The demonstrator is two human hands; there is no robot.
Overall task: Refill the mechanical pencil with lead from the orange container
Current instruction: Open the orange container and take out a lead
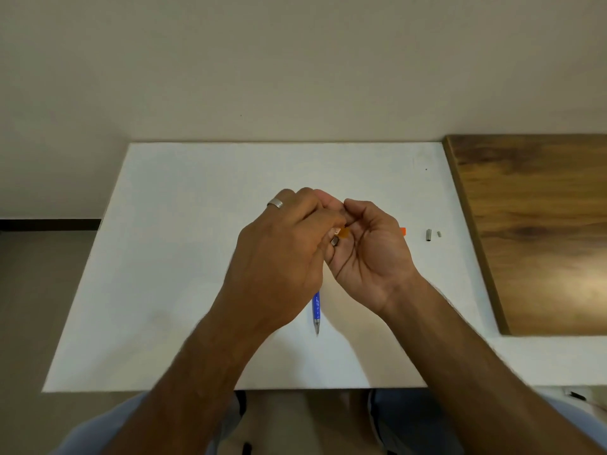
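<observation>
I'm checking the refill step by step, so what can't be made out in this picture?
Head view only:
- Pencil: its upper part is hidden behind the left hand.
- Orange container: mostly covered by the fingers of both hands.
- Lead: too thin to see.
- Orange piece: partly hidden behind the right hand.
- Two small grey parts: too small to identify.

two hands, a left hand [282,254] and a right hand [368,251]. one blue mechanical pencil [316,310]. one orange container [344,232] between the fingers, and one separate orange piece [403,231]. two small grey parts: one metal sleeve [428,235], one smaller bit [439,234]. one ring [275,203]. one white desk [164,257], one wooden board [542,224].
</observation>
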